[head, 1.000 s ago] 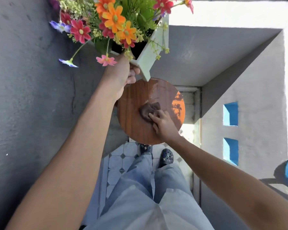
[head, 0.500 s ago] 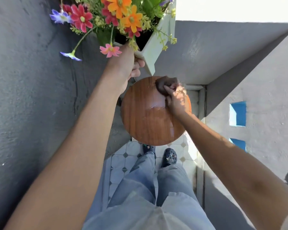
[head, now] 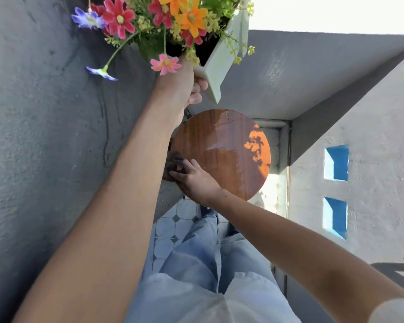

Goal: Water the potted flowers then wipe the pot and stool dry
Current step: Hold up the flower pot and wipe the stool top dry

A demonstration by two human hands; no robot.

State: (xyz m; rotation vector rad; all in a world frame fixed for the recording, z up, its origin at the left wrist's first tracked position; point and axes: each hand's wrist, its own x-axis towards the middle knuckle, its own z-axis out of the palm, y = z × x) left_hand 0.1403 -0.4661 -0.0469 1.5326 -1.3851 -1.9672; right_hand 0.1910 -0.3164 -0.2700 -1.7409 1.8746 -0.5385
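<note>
My left hand [head: 181, 86] grips the lower corner of a white square pot [head: 222, 66] and holds it in the air above the stool. Red, orange, pink and purple flowers [head: 170, 22] fill the pot. Below it stands a round wooden stool [head: 226, 157]; its top shines with a wet film across the middle and far part. My right hand [head: 194, 179] presses a dark cloth [head: 173, 164] onto the stool's near left edge. Part of the cloth is hidden behind my left forearm.
A rough grey wall [head: 44, 136] runs close along the left. A pale grey parapet [head: 371, 171] with two blue openings bounds the right. Patterned floor tiles [head: 173, 229] and my legs in light jeans lie below the stool. The space is narrow.
My right hand has swept the cloth from the stool's middle to its far edge and then back to the near left edge. The pot has stayed lifted in my left hand.
</note>
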